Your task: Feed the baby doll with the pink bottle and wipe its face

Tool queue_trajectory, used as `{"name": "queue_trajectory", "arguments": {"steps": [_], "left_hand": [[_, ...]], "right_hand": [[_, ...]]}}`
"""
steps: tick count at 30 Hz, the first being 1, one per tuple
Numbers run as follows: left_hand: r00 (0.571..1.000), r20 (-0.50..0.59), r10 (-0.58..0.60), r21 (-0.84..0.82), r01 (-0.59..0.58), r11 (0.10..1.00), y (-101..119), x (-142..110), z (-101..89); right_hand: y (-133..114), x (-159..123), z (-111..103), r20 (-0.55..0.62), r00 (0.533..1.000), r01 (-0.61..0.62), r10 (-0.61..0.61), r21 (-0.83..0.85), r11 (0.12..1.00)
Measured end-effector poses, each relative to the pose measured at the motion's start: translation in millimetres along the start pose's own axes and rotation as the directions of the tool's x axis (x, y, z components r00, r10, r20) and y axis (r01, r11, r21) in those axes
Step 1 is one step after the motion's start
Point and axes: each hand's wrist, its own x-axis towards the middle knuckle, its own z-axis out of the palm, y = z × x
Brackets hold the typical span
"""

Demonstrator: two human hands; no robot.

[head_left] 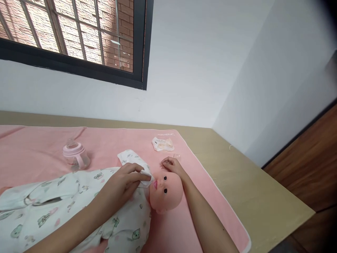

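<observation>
A bald baby doll (172,196) lies on its back in white pyjamas with a green and pink print. Its head points to the right. My left hand (129,181) reaches across the doll's chest and pinches a folded white wipe (145,183) between thumb and fingers, against the chin just below the pink mouth. Beyond the far side of the head, my right hand (171,164) rests on the pink mat (168,232), fingers loosely bent and apart, with nothing seen in them. The forearm passes close by the top of the doll's head.
A pink-lidded baby bottle (76,154) with handles stands on the mat at the left. Behind my right hand lies a small white packet (162,144). The mat covers part of a wooden surface (252,186), bounded by white walls and a barred window (79,31).
</observation>
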Motion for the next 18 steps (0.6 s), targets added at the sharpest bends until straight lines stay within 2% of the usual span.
{"name": "queue_trajectory", "arguments": {"steps": [4,9,18], "left_hand": [[1.000,-0.013,0.028,-0.055,-0.029,0.998,7.5,-0.8,1.4],[0.995,-0.015,0.094,-0.067,-0.095,0.993,5.6,-3.2,12.3],[0.992,-0.073,0.102,-0.054,-0.106,0.993,-0.2,-3.6,19.4]], "right_hand": [[-0.4,0.3,-1.0,-0.002,1.000,-0.005,0.005,-0.001,1.000],[-5.0,-1.3,0.9,-0.008,1.000,-0.005,0.005,0.007,1.000],[-5.9,-1.4,0.4,0.006,1.000,-0.001,0.002,-0.037,0.999]]}}
